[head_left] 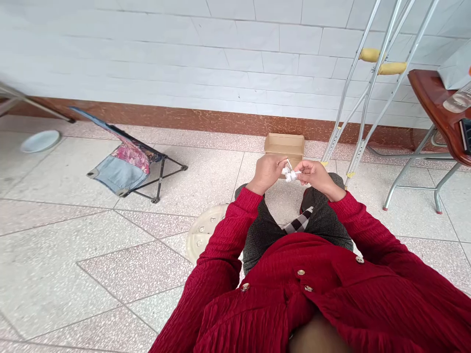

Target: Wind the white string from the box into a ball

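Observation:
Between my hands is a small white bunched thing (290,175) with thin strips or stems; its exact kind is too small to make out. My left hand (270,171) pinches a thin white strip of it from the left. From the right, the fingers of my right hand (312,174) are closed on its other side. Just beyond my hands, an open brown cardboard box (284,141) sits on the floor near the wall, its near part partly hidden by my hands. A black-and-white checked cloth (300,221) lies between my legs.
Metal crutches (362,105) with yellow grips lean at the right, close to a brown-topped stool (436,113) bearing a bottle (458,99). A folding chair (125,169) stands at the left, and a white lid-like disc (40,141) lies farther left. A pale round seat (202,228) is partly under me.

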Demonstrator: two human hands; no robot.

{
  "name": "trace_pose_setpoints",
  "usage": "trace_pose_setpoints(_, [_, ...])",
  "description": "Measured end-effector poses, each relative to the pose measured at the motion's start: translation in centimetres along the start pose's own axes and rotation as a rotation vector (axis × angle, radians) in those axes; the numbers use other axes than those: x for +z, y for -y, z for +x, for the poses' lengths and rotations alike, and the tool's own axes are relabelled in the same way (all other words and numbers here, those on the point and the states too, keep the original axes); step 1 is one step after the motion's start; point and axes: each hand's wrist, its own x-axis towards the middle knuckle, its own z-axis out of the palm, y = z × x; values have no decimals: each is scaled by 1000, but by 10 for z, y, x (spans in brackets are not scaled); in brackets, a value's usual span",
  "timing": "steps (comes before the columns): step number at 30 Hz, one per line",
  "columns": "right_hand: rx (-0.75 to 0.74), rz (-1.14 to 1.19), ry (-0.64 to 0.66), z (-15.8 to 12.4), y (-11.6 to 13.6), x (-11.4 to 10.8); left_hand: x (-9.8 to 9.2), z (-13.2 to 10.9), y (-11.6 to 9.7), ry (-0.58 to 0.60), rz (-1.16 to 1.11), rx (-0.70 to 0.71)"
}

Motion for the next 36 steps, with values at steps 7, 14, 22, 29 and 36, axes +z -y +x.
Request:
trace_pose_setpoints(7, [-106, -31, -378, 32, -19, 6, -1, -11, -29, -65, 205, 124])
trace_pose_setpoints(14, [-116, 213, -383, 28, -12, 13, 11, -26, -26, -67, 73, 100])
trace_pose_setpoints(22, [-134, 62, -262, 16, -10, 11, 27, -32, -5, -16, -91, 80])
trace_pose_setpoints(29, [-56, 189, -300, 16, -3, 13, 55, -43, 3, 27, -382, -107])
trace_pose_setpoints(36, [-109, 45, -188, -6, -3, 28, 45, -23, 31, 23, -319, -179])
